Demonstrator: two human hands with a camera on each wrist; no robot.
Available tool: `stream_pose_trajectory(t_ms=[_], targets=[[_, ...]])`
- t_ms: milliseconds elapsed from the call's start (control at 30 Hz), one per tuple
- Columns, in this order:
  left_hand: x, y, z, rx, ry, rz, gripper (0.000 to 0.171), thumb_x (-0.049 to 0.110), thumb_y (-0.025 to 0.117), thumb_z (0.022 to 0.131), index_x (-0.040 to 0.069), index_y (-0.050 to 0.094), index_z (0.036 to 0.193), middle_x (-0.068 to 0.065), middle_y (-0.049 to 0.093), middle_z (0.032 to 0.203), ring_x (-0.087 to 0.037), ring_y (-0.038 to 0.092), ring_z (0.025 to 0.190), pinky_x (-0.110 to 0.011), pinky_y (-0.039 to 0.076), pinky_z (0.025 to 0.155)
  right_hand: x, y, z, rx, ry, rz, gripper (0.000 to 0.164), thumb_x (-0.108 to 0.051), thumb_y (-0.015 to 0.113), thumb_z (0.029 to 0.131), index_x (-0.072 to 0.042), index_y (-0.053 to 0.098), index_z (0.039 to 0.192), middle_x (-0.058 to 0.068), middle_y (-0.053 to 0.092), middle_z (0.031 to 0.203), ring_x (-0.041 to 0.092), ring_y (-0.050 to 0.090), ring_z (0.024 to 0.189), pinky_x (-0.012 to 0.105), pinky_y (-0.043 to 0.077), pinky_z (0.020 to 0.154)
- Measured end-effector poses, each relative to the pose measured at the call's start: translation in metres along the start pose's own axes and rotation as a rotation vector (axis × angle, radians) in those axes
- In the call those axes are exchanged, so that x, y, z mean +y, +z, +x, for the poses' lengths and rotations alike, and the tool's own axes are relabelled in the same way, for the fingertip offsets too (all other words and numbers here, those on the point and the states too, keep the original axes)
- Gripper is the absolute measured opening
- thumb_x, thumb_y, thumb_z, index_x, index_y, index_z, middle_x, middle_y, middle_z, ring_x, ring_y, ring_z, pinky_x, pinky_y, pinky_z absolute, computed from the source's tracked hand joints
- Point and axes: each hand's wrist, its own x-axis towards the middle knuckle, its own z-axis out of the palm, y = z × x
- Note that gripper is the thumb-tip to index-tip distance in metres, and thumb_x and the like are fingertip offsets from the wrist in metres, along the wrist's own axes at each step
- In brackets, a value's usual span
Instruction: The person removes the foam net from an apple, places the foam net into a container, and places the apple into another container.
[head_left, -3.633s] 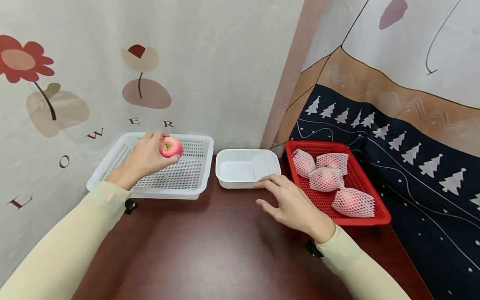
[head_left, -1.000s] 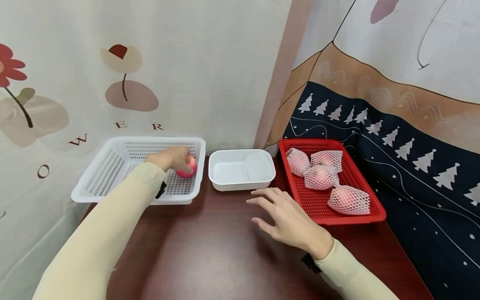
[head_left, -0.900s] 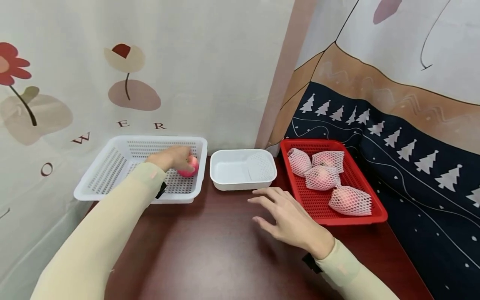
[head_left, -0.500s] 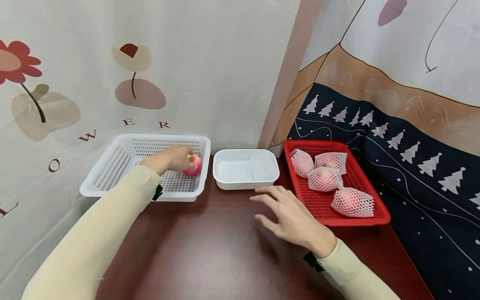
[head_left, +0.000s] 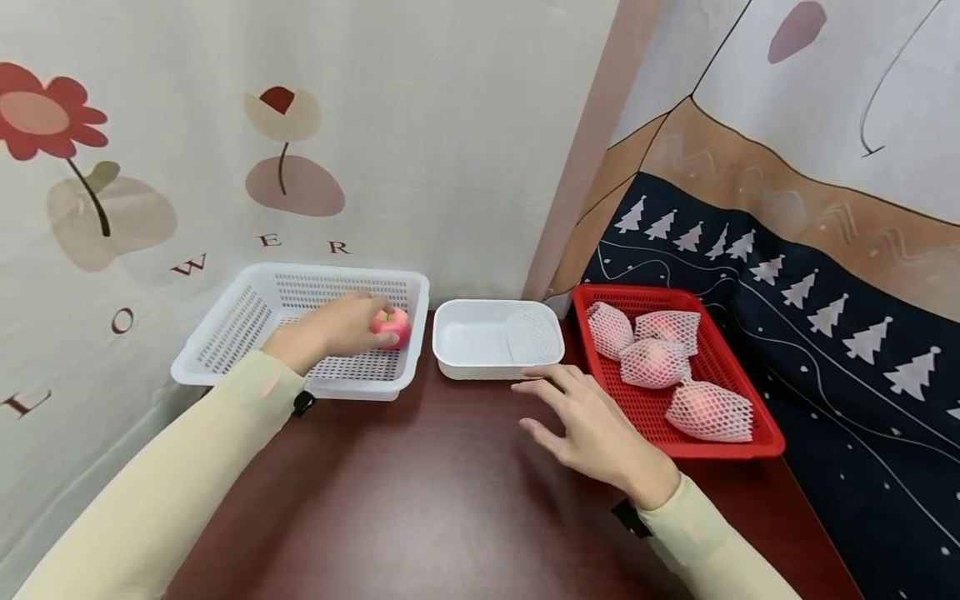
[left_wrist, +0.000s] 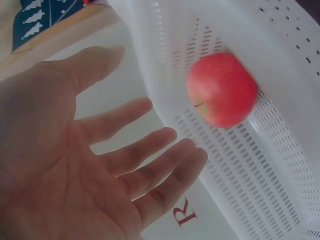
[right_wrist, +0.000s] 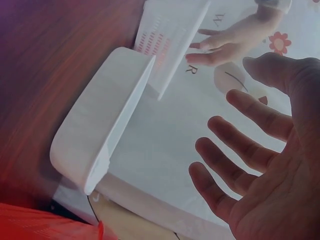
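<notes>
hovers with the left hand [head_left: 326, 329] over the white mesh basket [head_left: 375, 386], with fingers spread wide, lightly bent and gripping nothing. holds the right hand [head_left: 592, 425] above the tabletop [head_left: 420, 500], also with fingers wide and free of any load. has a red apple [left_wrist: 223, 90] close by at three o'clock from the left hand, apart from the fingertips, resting inside the white mesh basket toward its three o'clock wall. wears cream sleeves [head_left: 210, 450] and, at each wrist, black bands [head_left: 303, 403]. at ten o'clock from the right hand, shows a small white tub [head_left: 472, 342], just beside the white mesh basket. at two o'clock, shows a red basket [head_left: 637, 408] bearing four net-wrapped fruits [head_left: 652, 364], with three bunched toward ten o'clock and one toward five. farther out, ends at twelve o'clock in a pale curtain [head_left: 450, 167] with printed flowers, and at three o'clock in a dark cloth [head_left: 825, 367] with white trees.
</notes>
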Motion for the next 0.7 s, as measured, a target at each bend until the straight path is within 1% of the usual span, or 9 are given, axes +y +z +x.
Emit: stream_pose_trajectory(t_ms=[100, 167, 333, 467, 567, 700], targets=[[0.004, 0.004, -0.007, 0.021, -0.024, 0.012, 0.067, 0.038, 0.082, 0.107, -0.001, 0.063, 0.159, -0.032, 0.065, 0.155, -0.048, 0.065, 0.139, -0.07, 0.053, 0.124, 0.002, -0.001, 0.0, 0.003, 0.007, 0.005, 0.049, -0.033, 0.09, 0.103, -0.022, 0.076, 0.149, 0.009, 0.074, 0.15, 0.031, 0.071, 0.138, 0.056, 0.062, 0.115], [0.006, 0.007, -0.012, 0.041, -0.023, 0.022, 0.067, 0.036, 0.082, 0.107, 0.0, 0.063, 0.16, -0.033, 0.065, 0.155, -0.05, 0.065, 0.141, -0.071, 0.053, 0.124, 0.003, -0.001, 0.0, 0.008, 0.007, 0.008, 0.049, -0.033, 0.091, 0.103, -0.021, 0.076, 0.148, 0.009, 0.073, 0.151, 0.031, 0.071, 0.139, 0.057, 0.062, 0.115], [0.012, 0.013, -0.025, 0.095, -0.009, 0.016, 0.062, 0.034, 0.081, 0.108, 0.001, 0.065, 0.158, -0.029, 0.067, 0.149, -0.047, 0.07, 0.13, -0.067, 0.057, 0.117, 0.007, -0.004, -0.001, 0.016, 0.02, 0.01, 0.049, -0.032, 0.09, 0.103, -0.02, 0.076, 0.148, 0.009, 0.072, 0.153, 0.032, 0.07, 0.142, 0.059, 0.061, 0.117], [0.016, 0.017, -0.036, 0.144, 0.001, -0.005, 0.051, 0.032, 0.081, 0.109, 0.011, 0.069, 0.153, -0.023, 0.069, 0.143, -0.042, 0.071, 0.123, -0.065, 0.059, 0.111, 0.01, -0.007, -0.002, 0.003, 0.047, 0.016, 0.051, -0.032, 0.09, 0.103, -0.02, 0.075, 0.15, 0.01, 0.071, 0.156, 0.034, 0.068, 0.145, 0.061, 0.061, 0.119], [0.02, 0.021, -0.042, 0.2, 0.03, -0.003, 0.04, 0.029, 0.081, 0.109, 0.017, 0.071, 0.146, -0.021, 0.071, 0.139, -0.04, 0.072, 0.116, -0.063, 0.062, 0.104, 0.013, -0.01, -0.002, -0.01, 0.071, 0.017, 0.051, -0.032, 0.09, 0.103, -0.02, 0.075, 0.15, 0.011, 0.071, 0.157, 0.035, 0.068, 0.144, 0.062, 0.061, 0.118], [0.023, 0.028, -0.048, 0.289, 0.079, 0.011, 0.034, 0.027, 0.082, 0.109, 0.016, 0.072, 0.139, -0.018, 0.074, 0.14, -0.039, 0.075, 0.117, -0.063, 0.064, 0.101, 0.015, -0.013, -0.002, -0.015, 0.093, 0.018, 0.049, -0.03, 0.09, 0.102, -0.019, 0.076, 0.148, 0.013, 0.071, 0.156, 0.038, 0.069, 0.142, 0.064, 0.061, 0.117]])
